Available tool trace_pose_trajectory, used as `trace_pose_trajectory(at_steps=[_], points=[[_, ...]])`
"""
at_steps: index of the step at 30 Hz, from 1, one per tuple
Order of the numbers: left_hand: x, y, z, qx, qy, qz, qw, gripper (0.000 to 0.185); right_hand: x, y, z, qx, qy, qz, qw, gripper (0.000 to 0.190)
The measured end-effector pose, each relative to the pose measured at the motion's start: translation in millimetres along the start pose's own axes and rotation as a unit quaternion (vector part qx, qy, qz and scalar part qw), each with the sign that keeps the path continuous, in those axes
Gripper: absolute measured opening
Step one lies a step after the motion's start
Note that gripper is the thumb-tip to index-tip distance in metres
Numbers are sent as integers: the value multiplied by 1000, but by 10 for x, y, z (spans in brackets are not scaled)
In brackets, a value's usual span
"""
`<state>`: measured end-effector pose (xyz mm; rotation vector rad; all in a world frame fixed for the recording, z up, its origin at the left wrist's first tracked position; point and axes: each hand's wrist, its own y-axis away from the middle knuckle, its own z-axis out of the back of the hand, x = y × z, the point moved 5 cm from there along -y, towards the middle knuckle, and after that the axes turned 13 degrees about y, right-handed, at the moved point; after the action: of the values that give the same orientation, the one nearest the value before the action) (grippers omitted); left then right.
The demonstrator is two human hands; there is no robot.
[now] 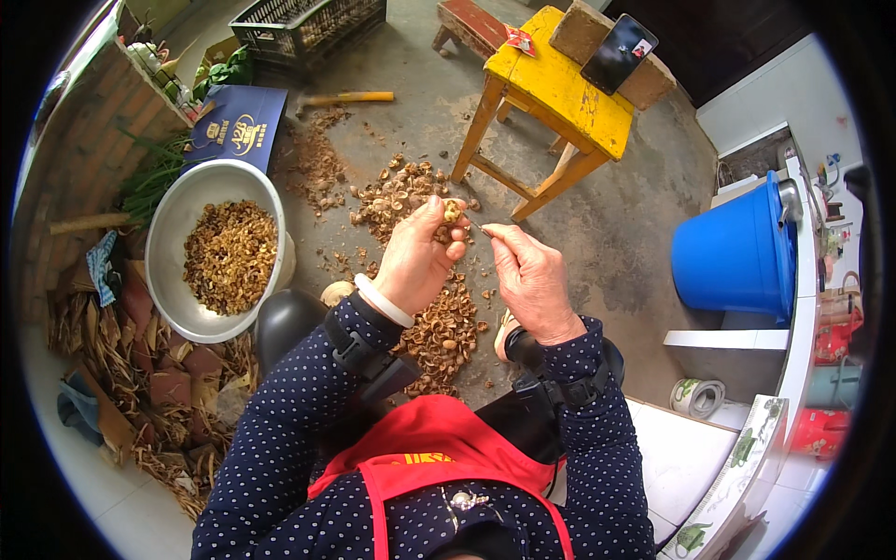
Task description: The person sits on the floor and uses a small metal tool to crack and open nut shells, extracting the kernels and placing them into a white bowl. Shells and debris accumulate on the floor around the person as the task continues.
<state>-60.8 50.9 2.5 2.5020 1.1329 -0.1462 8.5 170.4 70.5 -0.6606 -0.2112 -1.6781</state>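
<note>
Between the thumb and fingers of my left hand (420, 259) sits a pale walnut kernel (453, 211), perhaps with some shell on it. My right hand (532, 280) pinches a thin metal pick (481, 228), its tip pointing at the nut. Most of the pick is hidden by my fingers. Below both hands, a heap of cracked walnut shells (442, 336) covers the concrete floor, and another pile of shells (399, 192) lies just beyond. To the left, a wide metal basin (164, 280) holds many shelled walnut kernels (231, 255).
A yellow wooden stool (532, 63) bears bricks (581, 31) and a propped phone (620, 54). A hammer (350, 98) lies near a black plastic crate (315, 31). Dry husks and scraps (168, 392) fill the left side. A blue bucket (728, 245) stands at right.
</note>
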Motion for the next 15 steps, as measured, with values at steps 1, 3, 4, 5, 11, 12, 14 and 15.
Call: trace_pose_trajectory(at_steps=[1,3,4,5,11,12,14,15], points=[[2,-1,2,-3,-9,-4,1000,30,1,4,5,0,8,1,1000,14],[10,-3,-8,-1,-25,-16,1000,29,3,13,20,1,26,4,1000,14],[6,-1,-19,3,-35,-28,999,29,12,18,30,-1,39,13,999,14],[3,4,-31,7,-45,-39,998,28,23,23,39,-2,52,22,998,15],[29,21,-32,-12,-99,-88,991,27,85,55,46,3,142,40,989,15],[39,22,-33,-3,-104,-100,990,26,101,59,37,5,162,46,986,15],[90,12,-15,-5,-128,-105,986,25,147,63,18,0,197,70,978,15],[118,7,2,-14,-141,-104,985,24,160,60,1,4,215,79,973,15]])
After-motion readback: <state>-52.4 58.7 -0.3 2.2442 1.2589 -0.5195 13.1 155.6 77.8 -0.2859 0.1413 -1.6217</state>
